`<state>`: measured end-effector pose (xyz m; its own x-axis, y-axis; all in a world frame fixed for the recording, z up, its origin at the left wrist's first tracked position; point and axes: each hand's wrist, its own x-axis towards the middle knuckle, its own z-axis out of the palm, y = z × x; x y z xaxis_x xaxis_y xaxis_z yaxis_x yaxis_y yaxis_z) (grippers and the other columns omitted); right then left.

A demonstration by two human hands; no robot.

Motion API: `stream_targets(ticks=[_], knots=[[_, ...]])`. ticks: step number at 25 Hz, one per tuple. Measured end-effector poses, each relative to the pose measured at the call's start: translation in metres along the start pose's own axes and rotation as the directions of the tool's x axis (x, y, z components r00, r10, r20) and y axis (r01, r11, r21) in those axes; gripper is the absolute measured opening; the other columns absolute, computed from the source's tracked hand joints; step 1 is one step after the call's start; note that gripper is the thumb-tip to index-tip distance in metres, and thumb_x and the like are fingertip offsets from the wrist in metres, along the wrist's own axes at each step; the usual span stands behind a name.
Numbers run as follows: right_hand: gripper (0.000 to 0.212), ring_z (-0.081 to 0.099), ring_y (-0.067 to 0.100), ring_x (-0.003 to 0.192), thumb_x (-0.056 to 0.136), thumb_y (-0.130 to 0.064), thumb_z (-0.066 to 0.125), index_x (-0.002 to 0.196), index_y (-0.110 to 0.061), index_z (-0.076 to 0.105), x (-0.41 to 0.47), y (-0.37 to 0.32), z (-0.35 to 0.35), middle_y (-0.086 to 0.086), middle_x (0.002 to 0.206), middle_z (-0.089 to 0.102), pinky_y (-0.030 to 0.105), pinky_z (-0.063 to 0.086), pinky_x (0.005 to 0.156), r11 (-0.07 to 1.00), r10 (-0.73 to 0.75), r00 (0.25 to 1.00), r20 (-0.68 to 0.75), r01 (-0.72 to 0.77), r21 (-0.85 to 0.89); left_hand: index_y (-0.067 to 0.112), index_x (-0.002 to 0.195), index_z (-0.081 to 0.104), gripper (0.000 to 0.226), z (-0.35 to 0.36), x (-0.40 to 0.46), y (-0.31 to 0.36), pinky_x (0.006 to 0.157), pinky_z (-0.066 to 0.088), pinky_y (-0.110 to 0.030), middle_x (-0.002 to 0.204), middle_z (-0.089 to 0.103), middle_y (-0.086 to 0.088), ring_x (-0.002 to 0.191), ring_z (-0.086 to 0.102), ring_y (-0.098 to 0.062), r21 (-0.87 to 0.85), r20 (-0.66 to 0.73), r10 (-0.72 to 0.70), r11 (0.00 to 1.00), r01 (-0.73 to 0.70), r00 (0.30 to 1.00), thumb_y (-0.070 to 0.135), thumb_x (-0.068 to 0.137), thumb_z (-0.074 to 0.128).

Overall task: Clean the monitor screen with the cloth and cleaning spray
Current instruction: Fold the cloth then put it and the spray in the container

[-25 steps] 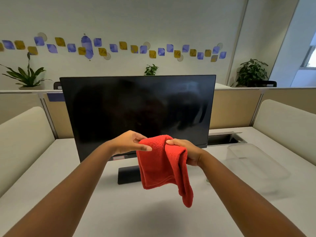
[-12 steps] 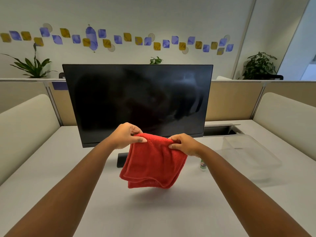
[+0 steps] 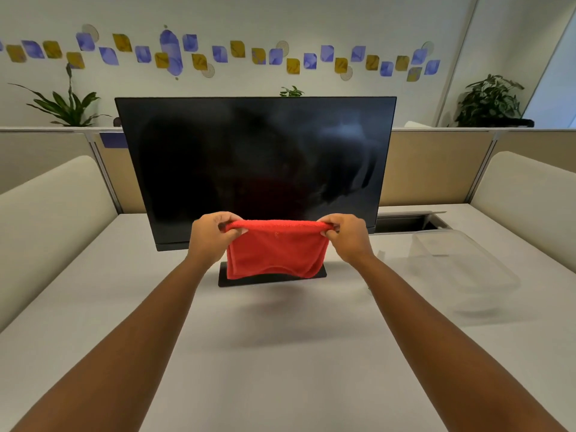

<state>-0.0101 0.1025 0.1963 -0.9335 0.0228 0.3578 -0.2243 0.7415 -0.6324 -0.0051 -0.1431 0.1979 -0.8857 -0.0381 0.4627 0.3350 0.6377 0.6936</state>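
the red cloth [image 3: 276, 252] is held taut along its folded top edge, pinched at one corner by the left hand [image 3: 212, 236] and at the other by the right hand [image 3: 346, 236], in front of the monitor [image 3: 255, 163] above the desk [image 3: 280, 353]. it is judged soft, light and limp (best bunched for wiping). the smeared screen looks fragile, so light pressure is advised.

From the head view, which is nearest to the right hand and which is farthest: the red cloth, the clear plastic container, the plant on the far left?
1. The red cloth: the right hand pinches its top right corner, so they touch.
2. The clear plastic container: on the desk to the right of that hand, apart from it.
3. The plant: behind the partition at the far left, beyond the monitor.
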Motion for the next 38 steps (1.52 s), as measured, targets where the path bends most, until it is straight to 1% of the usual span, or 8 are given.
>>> stream_targets(ticks=[9,12,16,21,27,32,35,38], knots=[[0.024,0.062,-0.003,0.073,0.075,0.002,0.070,0.094,-0.011,0.074,-0.089,0.082,0.011,-0.002,0.089,0.070,0.015,0.052,0.077,0.991,0.079,0.794,0.603,-0.130,0.041,0.012,0.096,0.070,0.033,0.030,-0.116,-0.057,0.086,0.049,-0.022,0.087,0.066,0.004,0.074,0.056,0.000,0.130,0.594,-0.076,0.992,-0.002,0.801,0.015,0.064,0.081],[0.026,0.063,-0.003,0.074,0.071,0.001,0.069,0.088,-0.018,0.075,-0.112,0.095,0.019,-0.008,0.082,0.070,0.014,0.049,0.075,0.982,0.098,0.706,0.702,-0.184,0.048,0.030,0.122,0.052,0.069,0.035,-0.138,-0.072,0.115,0.011,-0.032,0.122,0.053,0.017,0.117,0.045,0.001,0.116,0.693,-0.067,0.993,-0.019,0.717,0.040,0.060,0.081],[0.043,0.052,-0.004,0.102,0.067,-0.009,0.073,0.103,-0.031,0.068,-0.121,0.100,0.023,-0.015,0.109,0.064,0.012,0.037,0.086,0.997,0.071,0.711,0.700,-0.075,-0.024,0.040,0.138,-0.009,0.120,0.050,-0.151,-0.079,0.112,-0.015,-0.029,0.149,-0.012,0.021,0.137,-0.015,0.003,0.168,0.837,0.039,0.931,-0.324,0.546,0.075,0.051,0.064],[0.056,0.027,0.000,0.131,0.071,-0.028,0.074,0.123,-0.037,0.056,-0.139,0.113,0.036,-0.020,0.139,0.041,0.025,0.018,0.110,0.951,-0.021,0.709,0.705,0.231,-0.204,0.038,0.137,-0.019,0.123,0.058,-0.160,-0.094,0.110,-0.020,-0.034,0.149,-0.022,0.016,0.137,-0.021,0.000,0.183,0.869,0.043,0.898,-0.400,0.494,0.076,0.053,0.062],[0.027,0.046,0.009,0.122,0.078,-0.004,0.069,0.101,-0.018,0.071,-0.138,0.110,0.034,-0.008,0.113,0.065,0.013,0.034,0.099,0.964,0.072,0.829,0.554,-0.200,0.174,0.034,0.140,-0.002,0.116,0.053,-0.150,-0.095,0.110,-0.016,-0.033,0.149,-0.004,0.018,0.139,-0.002,0.002,0.176,0.835,0.025,0.935,-0.308,0.550,0.063,0.055,0.072],[0.042,0.045,0.002,0.118,0.079,0.012,0.052,0.106,-0.015,0.070,-0.125,0.104,0.022,-0.001,0.120,0.064,0.018,0.035,0.101,0.988,0.109,0.625,0.773,-0.157,-0.013,0.021,0.141,-0.015,0.119,0.044,-0.140,-0.101,0.112,-0.015,-0.040,0.146,-0.023,0.011,0.137,-0.018,-0.006,0.249,0.865,-0.100,0.936,-0.248,0.491,0.047,0.066,0.074],[0.040,0.062,0.016,0.104,0.081,0.012,0.048,0.103,-0.012,0.070,-0.108,0.099,0.026,0.008,0.111,0.069,0.025,0.051,0.086,0.911,0.349,0.801,0.487,-0.412,0.025,0.017,0.140,-0.018,0.097,0.036,-0.126,-0.104,0.112,-0.015,-0.040,0.152,-0.021,0.000,0.140,-0.017,-0.014,0.301,0.840,-0.264,0.954,-0.003,0.474,0.019,0.082,0.060],[0.038,0.062,0.027,0.104,0.085,-0.019,0.064,0.120,-0.006,0.059,-0.100,0.092,0.050,0.015,0.120,0.063,0.040,0.050,0.093,0.807,0.560,0.757,0.337,-0.590,-0.014,0.023,0.142,-0.010,0.062,0.045,-0.124,-0.100,0.110,-0.019,-0.047,0.155,-0.011,0.000,0.142,-0.013,-0.015,0.257,0.800,-0.329,0.944,0.208,0.502,0.022,0.097,0.032]])
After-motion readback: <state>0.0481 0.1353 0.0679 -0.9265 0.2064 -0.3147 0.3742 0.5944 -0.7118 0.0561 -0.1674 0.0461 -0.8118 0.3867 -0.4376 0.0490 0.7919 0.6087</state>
